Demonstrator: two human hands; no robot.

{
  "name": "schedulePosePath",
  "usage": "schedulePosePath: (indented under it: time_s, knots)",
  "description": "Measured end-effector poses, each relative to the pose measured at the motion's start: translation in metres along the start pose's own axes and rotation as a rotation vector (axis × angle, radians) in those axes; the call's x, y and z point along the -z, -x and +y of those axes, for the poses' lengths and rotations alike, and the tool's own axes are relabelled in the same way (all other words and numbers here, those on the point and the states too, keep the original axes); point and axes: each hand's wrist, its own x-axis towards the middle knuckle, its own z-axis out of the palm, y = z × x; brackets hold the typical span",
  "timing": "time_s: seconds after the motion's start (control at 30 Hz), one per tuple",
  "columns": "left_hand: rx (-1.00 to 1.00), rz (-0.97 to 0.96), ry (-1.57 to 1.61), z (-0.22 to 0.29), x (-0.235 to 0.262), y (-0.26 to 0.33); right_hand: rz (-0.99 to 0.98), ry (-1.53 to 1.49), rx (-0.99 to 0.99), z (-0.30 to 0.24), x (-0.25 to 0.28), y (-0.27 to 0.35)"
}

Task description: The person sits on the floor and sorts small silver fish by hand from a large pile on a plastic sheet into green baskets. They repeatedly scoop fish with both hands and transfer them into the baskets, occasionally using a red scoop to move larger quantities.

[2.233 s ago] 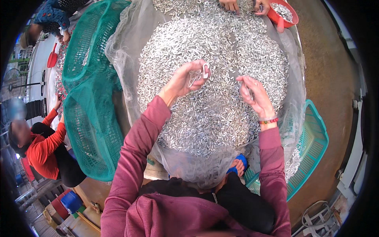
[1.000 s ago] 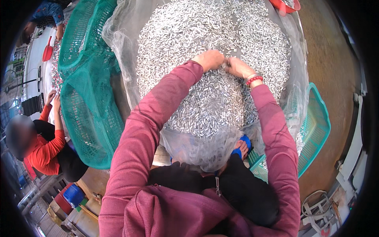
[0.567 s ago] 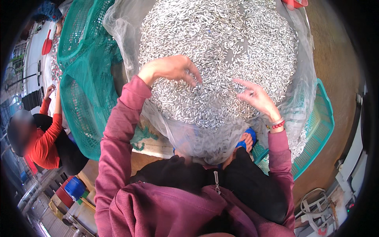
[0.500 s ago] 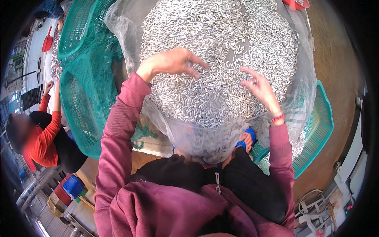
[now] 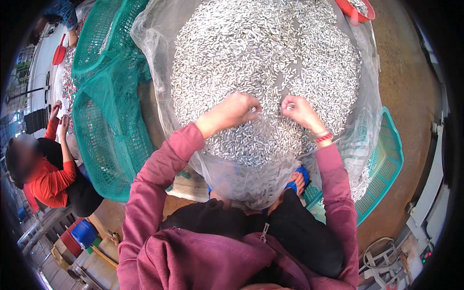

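A wide heap of small, silvery-white, capsule-shaped pieces (image 5: 232,53) lies on a sheet of fine, see-through netting (image 5: 157,63). Over the near middle of the heap is my left hand (image 5: 234,110), its fingers curled and drawn together, a little blurred at the tips. My right hand (image 5: 300,112) is close by on the right, thumb and fingers pinched above the pieces. Whatever either hand holds, if anything, is too small or hidden to name. A narrow thinner strip in the heap shows the grey surface between the hands and beyond them.
Green baskets draped with green netting (image 5: 108,104) stand at the left. A teal basket (image 5: 386,159) holding more silvery pieces is at the right. A red scoop (image 5: 356,10) lies at the far right. On the left, a person in an orange top (image 5: 53,181) reaches toward another table.
Both hands have moved nearer to me and closer together. Their fingers, spread before, are now curled in. The person at the left has shifted their hands slightly.
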Motion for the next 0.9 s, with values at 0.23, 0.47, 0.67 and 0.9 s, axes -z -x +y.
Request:
schedulePosePath:
  time_s: [0.23, 0.47, 0.67, 0.9]
  knots:
    - [0.243, -0.097, 0.093, 0.015, 0.023, -0.007, 0.296, -0.142, -0.018, 0.010, -0.003, 0.014]
    - [0.183, -0.020, 0.307, 0.019, 0.024, -0.012, 0.200, 0.508, -0.205, 0.007, -0.016, -0.012]
    - [0.477, -0.055, 0.818, 0.026, 0.035, -0.012, 0.091, -0.394, -0.179, -0.047, 0.005, 0.002]
    - [0.421, 0.039, 1.051, 0.035, 0.034, -0.016, -0.266, -1.236, -0.209, -0.086, -0.008, 0.021]
